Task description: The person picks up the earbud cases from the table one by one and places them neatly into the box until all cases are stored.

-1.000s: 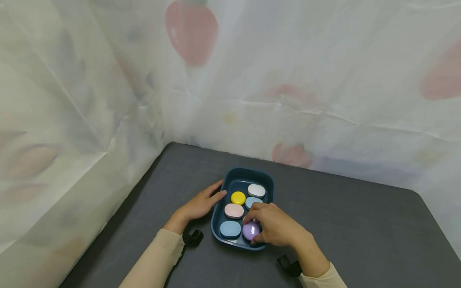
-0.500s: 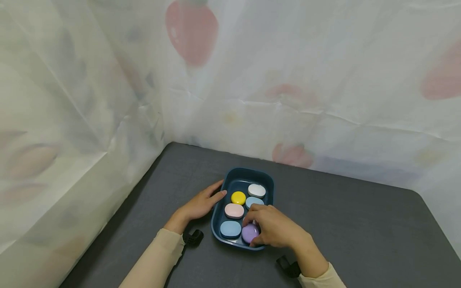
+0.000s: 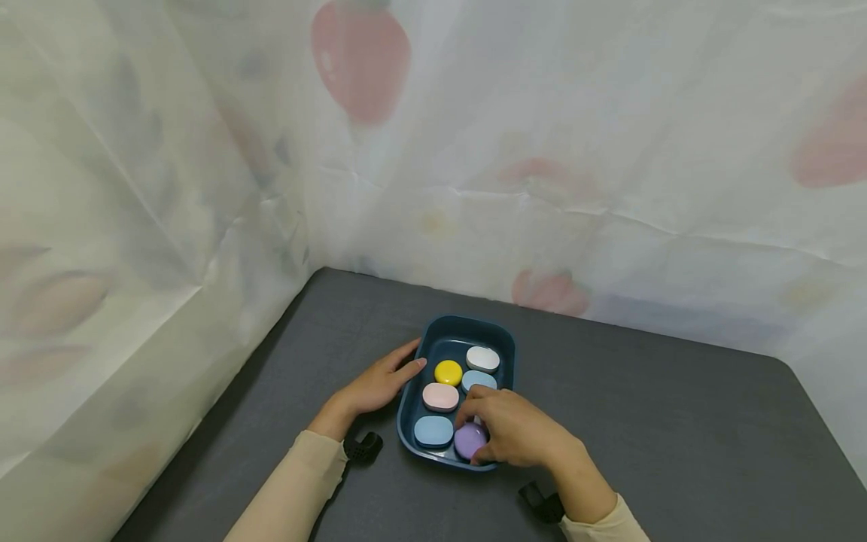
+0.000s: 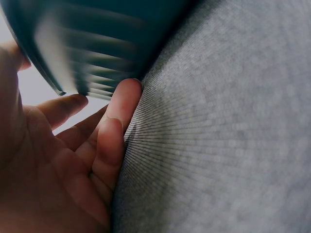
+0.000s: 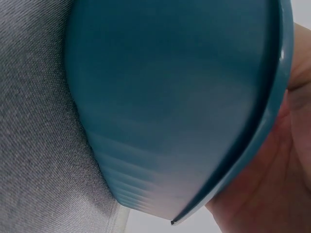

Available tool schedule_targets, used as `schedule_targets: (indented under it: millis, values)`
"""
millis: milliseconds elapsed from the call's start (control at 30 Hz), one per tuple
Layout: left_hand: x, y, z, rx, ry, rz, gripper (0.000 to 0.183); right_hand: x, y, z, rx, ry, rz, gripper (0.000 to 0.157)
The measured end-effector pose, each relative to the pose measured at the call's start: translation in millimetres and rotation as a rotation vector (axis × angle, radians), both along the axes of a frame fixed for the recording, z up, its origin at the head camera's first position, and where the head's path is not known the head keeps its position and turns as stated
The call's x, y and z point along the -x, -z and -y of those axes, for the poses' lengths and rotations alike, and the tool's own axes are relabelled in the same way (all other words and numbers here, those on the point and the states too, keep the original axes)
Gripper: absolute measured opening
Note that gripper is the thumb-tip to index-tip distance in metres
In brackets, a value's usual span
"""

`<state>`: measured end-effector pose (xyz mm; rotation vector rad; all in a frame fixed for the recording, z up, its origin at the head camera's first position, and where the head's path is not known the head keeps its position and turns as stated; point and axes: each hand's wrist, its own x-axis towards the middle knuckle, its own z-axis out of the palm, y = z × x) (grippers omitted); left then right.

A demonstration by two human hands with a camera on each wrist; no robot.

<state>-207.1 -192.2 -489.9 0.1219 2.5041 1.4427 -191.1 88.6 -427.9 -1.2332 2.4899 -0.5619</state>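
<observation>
In the head view a dark blue tray (image 3: 467,325) holds several smooth, rounded pieces of a kind I cannot tell. My right hand (image 3: 518,429) reaches over its near right corner, fingers and thumb around a glossy purple round piece (image 3: 470,440). A pale thing behind it is mostly hidden by the fingers. My left hand (image 3: 375,385) rests against the tray's left side, thumb at the rim. The left wrist view shows its loosely extended fingers (image 4: 127,99) by the ribbed outer wall (image 4: 97,43). In the right wrist view the tray wall (image 5: 170,97) hides the right fingertips.
Inside the tray lie a light blue oval (image 3: 433,431), a pink oval (image 3: 440,397), a yellow round piece (image 3: 448,373), a white oval (image 3: 482,358) and another blue oval (image 3: 478,382). The grey table (image 3: 664,421) ends at a patterned cloth screen (image 3: 609,150).
The purple piece has moved slightly left and toward the tray's near edge, along with my right hand. My left hand and the tray stay nearly still.
</observation>
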Motion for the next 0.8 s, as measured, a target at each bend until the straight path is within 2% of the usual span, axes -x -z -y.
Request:
schedule_targets:
  millis: [367,800]
  values:
    - [-0.1,1.1,1.0,-0.005,0.012,-0.004,0.072,-1.2,1.7,1.5,-0.023,-0.007,-0.021,0.039]
    - [0.0,1.0,0.8,-0.001,0.000,0.001,0.073,-1.2,1.7,0.4,-0.002,0.003,0.004,0.032]
